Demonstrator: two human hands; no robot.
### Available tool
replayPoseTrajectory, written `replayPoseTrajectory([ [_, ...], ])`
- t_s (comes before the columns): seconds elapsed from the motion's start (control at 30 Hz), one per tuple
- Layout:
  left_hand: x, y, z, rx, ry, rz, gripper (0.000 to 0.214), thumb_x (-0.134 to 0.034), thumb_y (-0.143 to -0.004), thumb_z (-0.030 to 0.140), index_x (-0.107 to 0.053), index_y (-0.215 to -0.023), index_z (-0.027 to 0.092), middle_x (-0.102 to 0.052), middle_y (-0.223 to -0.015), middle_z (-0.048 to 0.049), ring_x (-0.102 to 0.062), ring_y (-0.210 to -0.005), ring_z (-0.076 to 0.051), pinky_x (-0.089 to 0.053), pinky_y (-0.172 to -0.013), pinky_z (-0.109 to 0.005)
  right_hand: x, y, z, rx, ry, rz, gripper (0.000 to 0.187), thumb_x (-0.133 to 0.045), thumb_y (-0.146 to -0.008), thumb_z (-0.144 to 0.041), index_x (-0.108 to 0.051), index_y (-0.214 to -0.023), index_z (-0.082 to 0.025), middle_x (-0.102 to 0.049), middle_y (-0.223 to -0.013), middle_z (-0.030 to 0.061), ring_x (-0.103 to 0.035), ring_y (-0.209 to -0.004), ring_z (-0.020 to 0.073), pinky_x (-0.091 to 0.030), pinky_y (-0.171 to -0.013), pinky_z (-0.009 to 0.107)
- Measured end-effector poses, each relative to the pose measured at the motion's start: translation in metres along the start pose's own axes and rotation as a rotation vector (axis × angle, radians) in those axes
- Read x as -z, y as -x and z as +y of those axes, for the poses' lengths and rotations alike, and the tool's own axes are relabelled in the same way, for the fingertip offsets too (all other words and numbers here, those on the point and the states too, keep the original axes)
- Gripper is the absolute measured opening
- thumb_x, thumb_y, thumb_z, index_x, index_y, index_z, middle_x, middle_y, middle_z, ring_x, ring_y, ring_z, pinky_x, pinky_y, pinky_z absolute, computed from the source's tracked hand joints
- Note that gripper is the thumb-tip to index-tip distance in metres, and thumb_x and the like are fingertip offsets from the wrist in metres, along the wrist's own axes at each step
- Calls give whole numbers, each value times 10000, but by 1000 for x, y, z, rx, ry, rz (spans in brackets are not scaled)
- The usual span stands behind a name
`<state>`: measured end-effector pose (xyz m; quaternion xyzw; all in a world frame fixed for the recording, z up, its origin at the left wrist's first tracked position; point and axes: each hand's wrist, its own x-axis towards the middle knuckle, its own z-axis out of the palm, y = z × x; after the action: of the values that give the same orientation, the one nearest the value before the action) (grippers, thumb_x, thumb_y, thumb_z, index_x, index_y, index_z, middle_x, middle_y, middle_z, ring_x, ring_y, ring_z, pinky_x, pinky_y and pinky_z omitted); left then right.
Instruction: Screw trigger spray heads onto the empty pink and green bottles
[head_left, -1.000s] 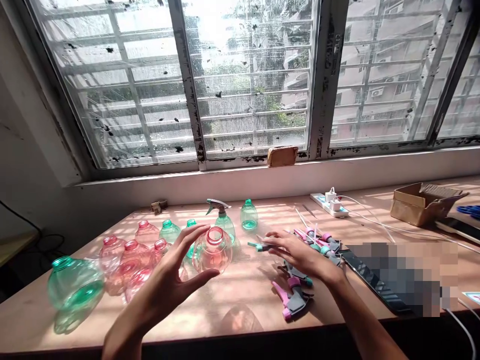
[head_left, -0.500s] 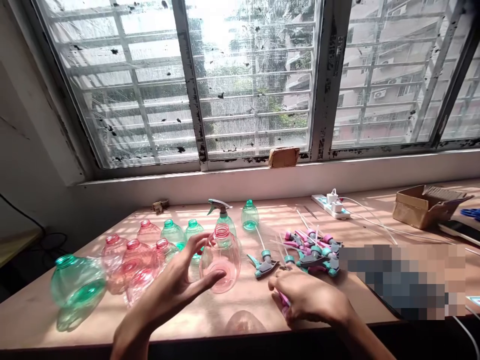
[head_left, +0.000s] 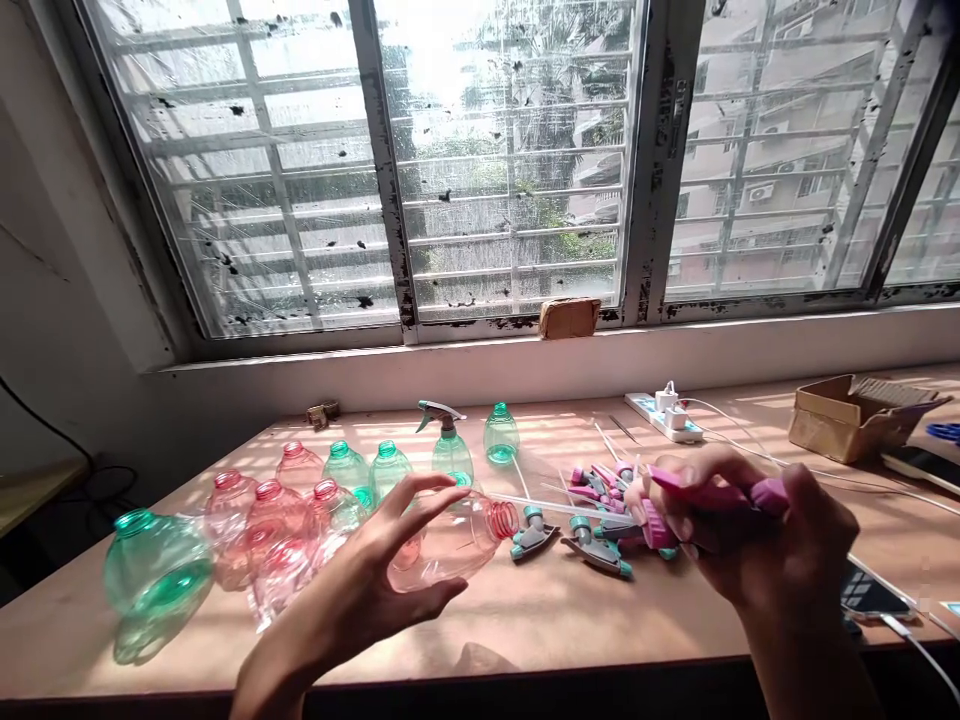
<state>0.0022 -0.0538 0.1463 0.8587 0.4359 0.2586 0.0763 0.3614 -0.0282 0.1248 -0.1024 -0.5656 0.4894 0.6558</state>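
My left hand is wrapped round a see-through pink bottle, tipped on its side above the table with its threaded neck toward the right. My right hand grips a pink spray trigger head, collar facing left. From the collar a thin clear dip tube stretches left to beside the bottle's mouth; I cannot tell whether its tip is inside. Below and behind the tube lie loose green-and-grey spray heads, with pink-and-grey ones farther back.
Several pink bottles and green bottles stand at the left. One green bottle wears a spray head. A power strip, an open cardboard box and a phone with a cable are on the right.
The pink bottle has tipped from upright to sideways, neck to the right. My right hand has risen and moved right, lifting the pink spray head from the table.
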Motion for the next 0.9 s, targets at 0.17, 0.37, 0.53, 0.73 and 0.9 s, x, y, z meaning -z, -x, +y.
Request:
replayPoseTrajectory([
  [0.17,1,3,-9,15,-35,34,716,-703,-1002,333,-372,-1579,597,-444,-1648,-13,-583,-1486,-326,-599,-1134,-452,9,-5,-14,-32,-11,68,507,-676,-927,-724,-895,-856,-272,-685,-530,39,-571,-497,196,-498,-518,340],
  [0.37,0,0,-1,2,-35,38,702,-717,-997,343,-410,-1580,584,-495,-1624,-27,-615,-1455,-320,-621,-1098,-426,-1,-4,-11,-139,-34,64,512,-766,-846,-746,-894,-831,-251,-737,-558,65,-626,-496,214,-428,-461,290],
  [0.53,-9,-4,24,-59,48,-32,834,-850,-914,357,-426,-1596,585,-551,-1639,0,-647,-1430,-294,-596,-1144,-399,-40,-4,16,-261,-128,35,546,-754,-855,-771,-868,-831,-238,-761,-593,47,-566,-487,164,-436,-543,279],
  [0.73,-22,-11,24,-129,25,24,978,-970,-732,554,-548,-1597,378,-689,-1549,-106,-628,-1447,-388,-560,-1192,-538,-60,-1,42,-283,-231,-92,571,-668,-935,-769,-849,-880,-231,-758,-630,43,-561,-537,161,-484,-592,287],
  [0.9,-19,-11,25,-149,-14,22,969,-967,-724,579,-583,-1576,321,-708,-1528,-118,-640,-1433,-385,-531,-1219,-555,-55,0,47,-234,-185,-124,575,-629,-980,-734,-853,-900,-211,-759,-642,59,-569,-530,148,-449,-546,243],
])
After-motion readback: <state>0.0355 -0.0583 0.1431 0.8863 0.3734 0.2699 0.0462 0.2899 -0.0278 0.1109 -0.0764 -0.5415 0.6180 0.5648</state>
